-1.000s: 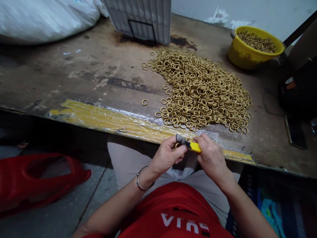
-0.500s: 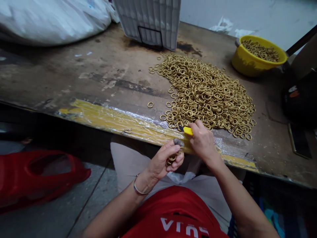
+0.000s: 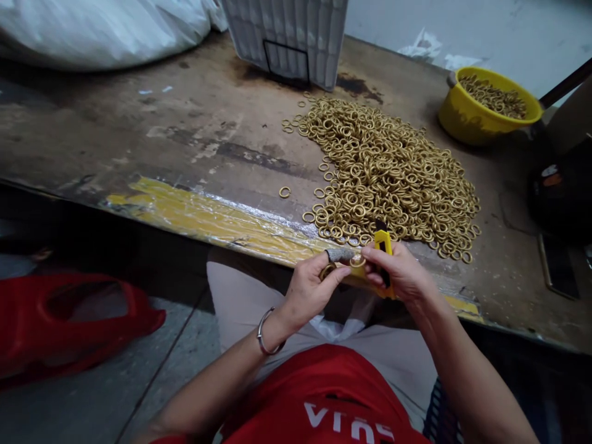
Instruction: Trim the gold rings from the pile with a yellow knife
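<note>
A large heap of brass rings [image 3: 388, 172] lies on the worn wooden bench [image 3: 185, 135]. My left hand [image 3: 309, 290], its thumb wrapped in grey tape, is closed around a few brass rings just off the bench's front edge. My right hand [image 3: 400, 271] grips a yellow utility knife [image 3: 383, 243] pointing away from me, and its fingertips pinch one brass ring [image 3: 357, 261] against my left thumb. Both hands hover over my lap, in front of the yellow-taped bench edge [image 3: 208, 219].
A yellow bowl [image 3: 481, 114] of rings sits at the back right. A white ribbed crate [image 3: 296, 37] and a white sack [image 3: 102, 28] stand at the back. A stray ring [image 3: 285, 192] lies left of the heap. A red plastic object [image 3: 69, 320] rests on the floor.
My right hand reached to the heap's near edge, then came back to my left hand with a ring. The knife now points away from me instead of to the left.
</note>
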A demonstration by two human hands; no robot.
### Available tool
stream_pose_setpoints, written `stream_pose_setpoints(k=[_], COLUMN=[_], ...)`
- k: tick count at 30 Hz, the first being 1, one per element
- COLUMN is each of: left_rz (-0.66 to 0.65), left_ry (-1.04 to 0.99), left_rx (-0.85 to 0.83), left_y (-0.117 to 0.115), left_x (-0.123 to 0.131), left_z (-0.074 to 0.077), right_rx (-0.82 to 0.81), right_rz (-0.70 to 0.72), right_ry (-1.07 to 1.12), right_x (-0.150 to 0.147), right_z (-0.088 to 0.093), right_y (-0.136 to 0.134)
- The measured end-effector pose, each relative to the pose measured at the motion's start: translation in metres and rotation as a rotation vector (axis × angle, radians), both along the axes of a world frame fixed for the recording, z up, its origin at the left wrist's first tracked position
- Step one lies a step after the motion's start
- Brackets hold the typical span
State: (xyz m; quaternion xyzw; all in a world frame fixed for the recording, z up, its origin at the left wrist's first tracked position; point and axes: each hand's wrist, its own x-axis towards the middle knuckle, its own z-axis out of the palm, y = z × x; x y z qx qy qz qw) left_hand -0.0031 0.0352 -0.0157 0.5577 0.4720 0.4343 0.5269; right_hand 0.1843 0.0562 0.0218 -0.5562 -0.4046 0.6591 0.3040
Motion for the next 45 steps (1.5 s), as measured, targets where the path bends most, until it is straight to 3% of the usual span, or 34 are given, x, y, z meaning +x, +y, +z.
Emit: stream_pose_setpoints(k=[3, 6, 8, 12, 15, 18, 26, 29, 32, 34, 37, 41, 43, 45], left_rz=[-0.085, -0.117, -0.095, -0.083, -0.106, -0.116, -0.119, -0.175, -0.350, -0.453, -0.532, -0.674, -0.675, -0.628], left_ry=[0.013, -0.006, -0.056, -0.222, -0.305, -0.310, -0.204, -0.168, -0.102, 0.016, 0.332, 0.741, 0.775, 0.654], left_rx=[0.039, 0.025, -0.090, -0.394, -0.478, -0.487, -0.422, -0.397, -0.385, -0.294, -0.108, 0.121, 0.168, 0.094], left_y=[-0.002, -0.004, -0.005, -0.007, -0.009, -0.011, -0.011, -0.016, -0.023, -0.028, -0.035, -0.046, -0.048, -0.043], left_x=[0.004, 0.008, 0.011, 0.016, 0.021, 0.024, 0.024, 0.017, 0.007, 0.004, 0.005, 0.010, 0.009, 0.007], left_z=[0.002, 0.005, 0.006, 0.004, 0.006, 0.010, 0.015, 0.021, 0.022, 0.014, -0.012, -0.038, -0.040, -0.036], right_rx=[-0.090, -0.074, 0.084, 0.665, 0.820, 0.820, 0.894, 0.746, 0.543, 0.627, 0.781, 0.734, 0.685, 0.644], right_rz=[-0.030, 0.003, 0.017, 0.072, 0.186, 0.229, 0.215, 0.184, 0.031, -0.004, 0.097, 0.228, 0.291, 0.321], right_ry=[0.102, 0.083, -0.074, -0.710, -1.043, -1.195, -1.341, -1.460, -1.550, -1.454, -1.277, -1.363, -1.430, -1.442], right_x=[0.000, 0.000, 0.002, 0.009, 0.012, 0.013, 0.008, 0.022, 0.047, 0.055, 0.043, 0.010, 0.000, -0.002], right_z=[-0.002, -0.002, -0.002, -0.005, -0.011, -0.016, -0.019, -0.022, -0.025, -0.025, -0.027, -0.031, -0.030, -0.028], right_y=[-0.006, -0.014, -0.022, -0.046, -0.060, -0.065, -0.061, -0.049, -0.034, -0.027, -0.020, -0.006, 0.004, 0.011])
